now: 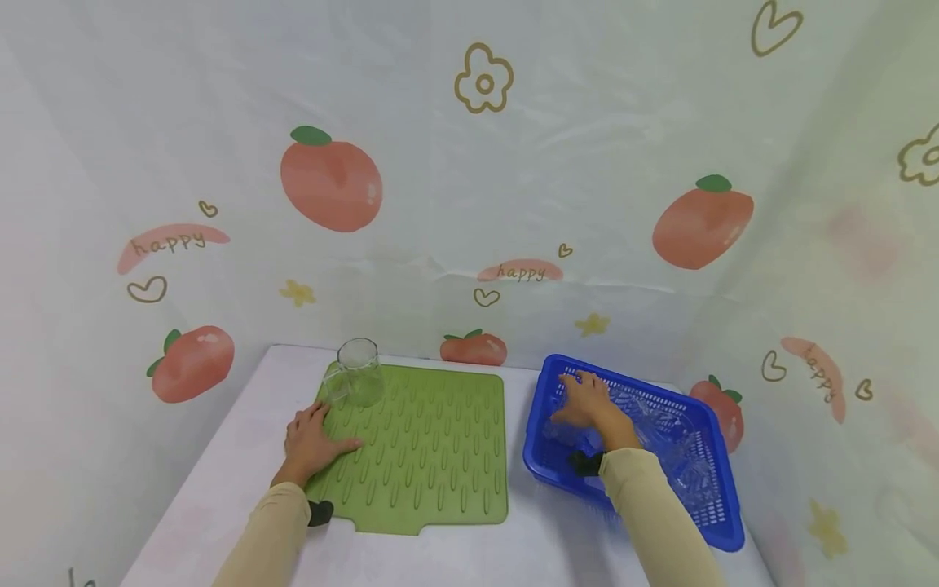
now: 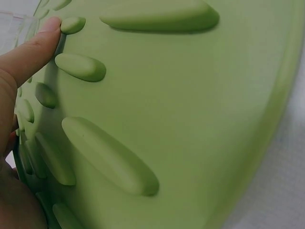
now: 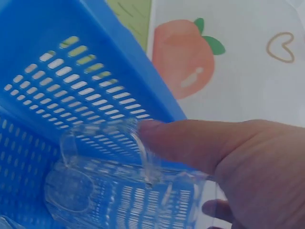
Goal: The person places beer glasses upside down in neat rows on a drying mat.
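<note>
My left hand (image 1: 311, 444) rests on the left edge of a green ribbed drying mat (image 1: 433, 448), fingers and thumb spread; the left wrist view shows a fingertip (image 2: 50, 26) against the mat. Just beyond those fingers, a clear glass mug (image 1: 364, 383) stands upright on the mat's far left corner, handle towards the left. My right hand (image 1: 587, 401) reaches inside a blue plastic basket (image 1: 539, 461). There it grips another clear glass mug (image 3: 71, 188), lying on its side, with the thumb on the handle (image 3: 140, 143) and fingertips showing beyond the mouth.
More clear glassware (image 1: 689, 469) lies in the right part of the basket. White cloth printed with fruit and hearts (image 1: 469, 204) rises behind and at both sides. A strip of white table (image 1: 521, 481) separates mat and basket.
</note>
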The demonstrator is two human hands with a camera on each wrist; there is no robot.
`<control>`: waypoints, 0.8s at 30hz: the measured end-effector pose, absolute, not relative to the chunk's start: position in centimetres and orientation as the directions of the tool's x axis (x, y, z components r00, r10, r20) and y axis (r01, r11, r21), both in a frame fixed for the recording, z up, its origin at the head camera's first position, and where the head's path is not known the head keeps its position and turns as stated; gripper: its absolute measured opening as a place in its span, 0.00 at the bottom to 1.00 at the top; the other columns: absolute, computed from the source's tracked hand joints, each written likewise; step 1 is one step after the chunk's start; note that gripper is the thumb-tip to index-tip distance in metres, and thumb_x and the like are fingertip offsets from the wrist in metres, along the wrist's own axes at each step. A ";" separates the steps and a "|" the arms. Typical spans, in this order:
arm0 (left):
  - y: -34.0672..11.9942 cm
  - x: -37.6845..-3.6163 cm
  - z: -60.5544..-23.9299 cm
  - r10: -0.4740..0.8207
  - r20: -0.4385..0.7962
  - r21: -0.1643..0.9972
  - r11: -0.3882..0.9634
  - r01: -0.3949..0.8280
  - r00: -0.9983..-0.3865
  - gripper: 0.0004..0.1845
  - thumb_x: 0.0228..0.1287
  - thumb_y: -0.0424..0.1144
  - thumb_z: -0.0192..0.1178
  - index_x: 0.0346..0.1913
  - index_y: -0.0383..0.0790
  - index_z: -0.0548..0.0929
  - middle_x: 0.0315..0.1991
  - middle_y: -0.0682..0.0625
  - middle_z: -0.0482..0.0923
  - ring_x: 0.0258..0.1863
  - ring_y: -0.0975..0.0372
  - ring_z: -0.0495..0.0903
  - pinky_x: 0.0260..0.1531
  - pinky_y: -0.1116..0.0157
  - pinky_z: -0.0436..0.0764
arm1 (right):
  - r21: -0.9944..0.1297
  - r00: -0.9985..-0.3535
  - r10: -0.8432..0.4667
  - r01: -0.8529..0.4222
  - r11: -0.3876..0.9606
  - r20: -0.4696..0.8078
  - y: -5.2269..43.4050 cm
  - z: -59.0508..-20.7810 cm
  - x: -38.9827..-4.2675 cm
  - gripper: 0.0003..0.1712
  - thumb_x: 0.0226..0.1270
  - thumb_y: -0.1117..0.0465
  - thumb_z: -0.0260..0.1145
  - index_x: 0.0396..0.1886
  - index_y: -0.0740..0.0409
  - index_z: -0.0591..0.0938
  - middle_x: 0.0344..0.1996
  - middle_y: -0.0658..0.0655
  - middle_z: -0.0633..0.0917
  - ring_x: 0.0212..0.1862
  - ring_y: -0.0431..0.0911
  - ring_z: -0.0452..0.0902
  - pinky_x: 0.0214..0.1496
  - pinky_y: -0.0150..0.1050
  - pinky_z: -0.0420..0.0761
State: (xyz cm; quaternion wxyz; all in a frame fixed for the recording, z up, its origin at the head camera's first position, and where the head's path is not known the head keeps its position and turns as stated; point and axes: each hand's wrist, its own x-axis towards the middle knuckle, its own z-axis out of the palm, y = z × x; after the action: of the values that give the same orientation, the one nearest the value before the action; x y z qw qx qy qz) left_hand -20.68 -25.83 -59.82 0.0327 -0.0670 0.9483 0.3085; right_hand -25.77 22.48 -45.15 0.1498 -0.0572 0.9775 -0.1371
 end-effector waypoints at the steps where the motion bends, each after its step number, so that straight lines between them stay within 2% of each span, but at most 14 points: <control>1: -25.8 -20.7 -59.9 -0.106 -0.104 0.579 0.802 -0.147 -0.989 0.62 0.52 0.64 0.73 0.77 0.26 0.56 0.79 0.28 0.46 0.75 0.26 0.45 0.70 0.27 0.54 | -0.279 -0.947 -0.149 -0.066 0.958 -0.286 22.6 -45.1 -25.8 0.51 0.61 0.52 0.76 0.78 0.61 0.63 0.78 0.77 0.55 0.78 0.76 0.46 0.77 0.74 0.52; 9: -25.8 -20.7 -60.0 -0.110 -0.102 0.581 0.800 -0.149 -0.989 0.62 0.52 0.64 0.74 0.77 0.26 0.56 0.79 0.28 0.46 0.74 0.27 0.46 0.69 0.27 0.54 | -0.252 -0.944 -0.145 -0.069 0.965 -0.297 22.9 -45.0 -25.7 0.55 0.56 0.56 0.80 0.79 0.60 0.62 0.77 0.77 0.54 0.77 0.78 0.47 0.75 0.74 0.56; 17: -25.7 -20.5 -59.8 -0.115 -0.104 0.595 0.789 -0.154 -0.988 0.62 0.52 0.63 0.74 0.77 0.26 0.56 0.80 0.29 0.46 0.75 0.28 0.44 0.71 0.28 0.52 | -0.228 -0.951 -0.165 -0.105 0.968 -0.263 23.1 -45.0 -25.8 0.43 0.62 0.67 0.72 0.76 0.59 0.67 0.71 0.77 0.62 0.72 0.76 0.55 0.70 0.74 0.62; 24: -25.5 -20.4 -59.5 -0.119 -0.107 0.604 0.781 -0.160 -0.987 0.61 0.52 0.62 0.75 0.78 0.27 0.56 0.80 0.30 0.45 0.75 0.28 0.44 0.71 0.29 0.52 | -0.237 -0.953 -0.168 -0.107 0.965 -0.253 23.4 -45.0 -25.8 0.41 0.62 0.68 0.73 0.74 0.58 0.70 0.69 0.76 0.64 0.71 0.75 0.56 0.69 0.75 0.64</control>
State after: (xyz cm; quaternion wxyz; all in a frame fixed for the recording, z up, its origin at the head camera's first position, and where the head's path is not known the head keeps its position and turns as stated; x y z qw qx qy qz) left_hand -20.40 -25.46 -59.51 0.0317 -0.0737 0.9431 0.3227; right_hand -25.81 23.40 -45.02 0.1369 -0.0702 0.9818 -0.1112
